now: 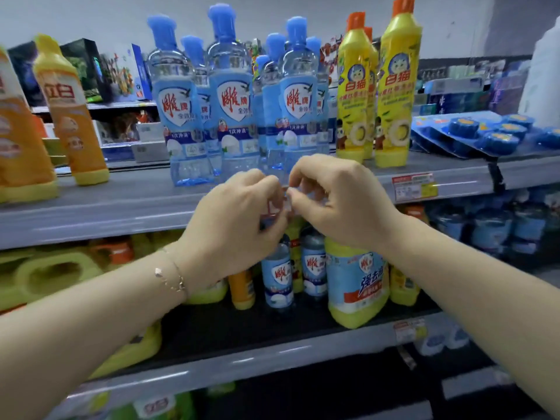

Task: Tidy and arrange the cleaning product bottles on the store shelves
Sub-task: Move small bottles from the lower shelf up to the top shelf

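Several clear blue bottles (233, 101) with blue caps stand clustered in the middle of the upper shelf (121, 204). Two tall yellow bottles (397, 86) with orange caps stand to their right, and orange bottles (72, 116) stand to their left. My left hand (239, 219) and my right hand (339, 201) meet at the shelf's front edge, just below the blue bottles. Both pinch a small clear tag (283, 204) with red print between their fingertips. What the tag is fixed to is hidden by my fingers.
Flat packs of blue round blocks (472, 131) lie at the upper right. A red and yellow price label (413, 186) sits on the shelf edge. The lower shelf (242, 356) holds small blue bottles (277, 277), a large blue-labelled jug (354, 283) and yellow jugs (54, 274).
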